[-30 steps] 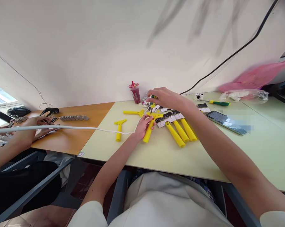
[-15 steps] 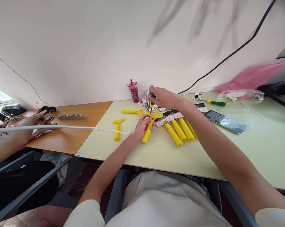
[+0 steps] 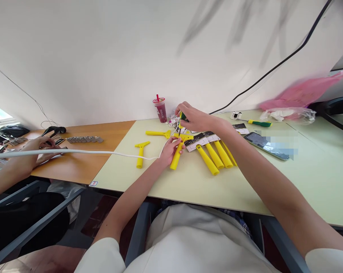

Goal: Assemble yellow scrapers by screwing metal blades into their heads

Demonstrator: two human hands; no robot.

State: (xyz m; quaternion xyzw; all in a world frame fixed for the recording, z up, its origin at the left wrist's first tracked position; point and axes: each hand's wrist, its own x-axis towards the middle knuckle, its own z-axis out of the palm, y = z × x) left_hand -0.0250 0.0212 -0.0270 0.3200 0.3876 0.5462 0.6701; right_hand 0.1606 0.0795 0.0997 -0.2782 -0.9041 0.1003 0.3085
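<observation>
My left hand [image 3: 167, 152] is wrapped round the handle of a yellow plastic scraper [image 3: 175, 160], its T-shaped head toward the wall. Above that head, my right hand [image 3: 193, 116] grips a green and yellow screwdriver [image 3: 181, 120], held upright with its shaft pointing down at the head; whether the tip touches is too small to tell. Left of my left hand lie a loose yellow scraper [image 3: 140, 156] and another one [image 3: 157, 133]. To the right, several yellow scrapers [image 3: 208, 160] rest side by side, with black and white cards [image 3: 196, 141] at their head ends.
A cup with a red drink [image 3: 160, 111] stands by the wall. Rightward lie a phone [image 3: 266, 146], a second screwdriver [image 3: 259, 123] and a pink bag [image 3: 299, 94]. A white cable [image 3: 123, 154] crosses the view. At left, another person's arm [image 3: 20, 163] is over the brown table [image 3: 114, 138].
Both hands keep their holds on the scraper and screwdriver. The right hand's fingers have shifted slightly around the screwdriver handle. The whole view has moved slightly.
</observation>
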